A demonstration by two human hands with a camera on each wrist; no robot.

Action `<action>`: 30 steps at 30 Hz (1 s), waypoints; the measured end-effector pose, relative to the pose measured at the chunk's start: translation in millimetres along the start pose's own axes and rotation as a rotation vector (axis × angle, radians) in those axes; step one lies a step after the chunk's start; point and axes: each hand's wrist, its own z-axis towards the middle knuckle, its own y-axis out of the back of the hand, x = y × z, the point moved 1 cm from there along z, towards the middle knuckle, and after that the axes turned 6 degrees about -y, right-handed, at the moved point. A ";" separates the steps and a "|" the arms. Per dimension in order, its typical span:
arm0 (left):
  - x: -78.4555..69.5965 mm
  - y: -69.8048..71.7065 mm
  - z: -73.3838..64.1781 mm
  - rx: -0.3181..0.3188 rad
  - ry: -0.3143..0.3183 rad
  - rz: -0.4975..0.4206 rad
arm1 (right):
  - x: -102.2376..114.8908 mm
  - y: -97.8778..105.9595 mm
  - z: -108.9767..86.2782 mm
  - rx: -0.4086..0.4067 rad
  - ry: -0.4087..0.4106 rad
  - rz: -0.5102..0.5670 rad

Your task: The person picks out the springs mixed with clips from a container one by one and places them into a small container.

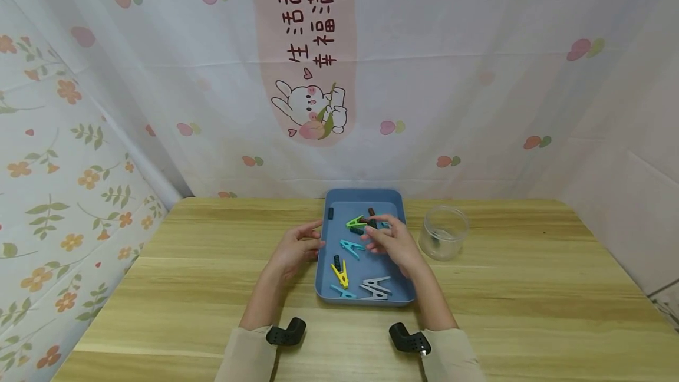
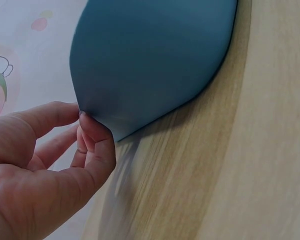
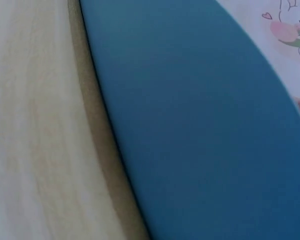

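A blue tray (image 1: 366,298) holds clothespins and small dark ribbed pieces. My left hand (image 1: 299,249) pinches the tray's left rim between thumb and fingers; the left wrist view shows this hand (image 2: 55,155) at the tray wall (image 2: 150,55). Over the tray's right side reaches my right hand (image 1: 395,245), index finger and thumb apart, beside brown and dark pieces and a green clothespin (image 1: 355,221). A blue clothespin (image 1: 351,247) lies mid-tray. Nearer me are a yellow clothespin (image 1: 340,274) and grey clothespins (image 1: 375,289). The right wrist view shows mostly tray wall (image 3: 190,120).
To the right of the tray, a clear round jar (image 1: 444,233) stands with something small and dark inside. The wooden table (image 1: 212,276) reaches back to a patterned curtain (image 1: 456,93).
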 end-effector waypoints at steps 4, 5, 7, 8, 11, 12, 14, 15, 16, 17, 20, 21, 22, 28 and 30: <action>-0.4 -0.8 0.0 0.003 -0.002 -0.009 | 3.4 1.5 -1.9 0.014 0.009 -0.003; -0.5 -0.9 -0.1 0.004 -0.003 -0.009 | 4.4 1.8 -2.5 0.016 0.008 -0.004; -1.0 -1.2 -0.2 0.004 -0.005 -0.011 | 6.2 2.5 -3.5 0.022 0.011 -0.009; -1.3 -1.3 -0.4 0.003 -0.005 -0.011 | 7.0 2.9 -3.9 0.027 0.018 -0.017; -1.8 -1.1 -0.9 -0.001 -0.004 -0.012 | 9.6 4.3 -5.3 0.031 0.033 -0.031; -1.8 -1.0 -1.1 -0.002 -0.006 -0.008 | 10.3 4.8 -5.6 0.029 0.039 -0.042; -2.2 -0.7 -1.7 -0.006 -0.009 0.007 | 11.7 5.7 -6.2 0.023 0.051 -0.063; -2.2 -0.4 -1.8 -0.009 -0.009 0.014 | 12.2 6.1 -6.3 0.017 0.052 -0.070; -2.5 -0.3 -2.0 -0.010 -0.010 0.024 | 12.7 6.6 -6.8 0.010 0.059 -0.083; -2.7 -0.1 -2.1 -0.011 -0.012 0.033 | 13.2 7.1 -7.2 0.002 0.060 -0.092; -3.6 0.2 -2.3 -0.013 -0.010 0.049 | 14.8 8.8 -8.9 -0.016 0.070 -0.109; -3.8 0.3 -2.3 -0.012 -0.009 0.049 | 15.5 9.4 -9.6 -0.024 0.068 -0.113; -4.1 0.3 -2.3 -0.009 -0.010 0.049 | 16.2 10.2 -10.3 -0.031 0.065 -0.115; -3.3 0.8 -2.7 0.004 -0.013 0.039 | 20.6 14.6 -14.0 -0.076 0.039 -0.131; -3.2 0.9 -3.5 0.003 -0.011 0.039 | 22.8 15.3 -15.9 -0.085 0.036 -0.132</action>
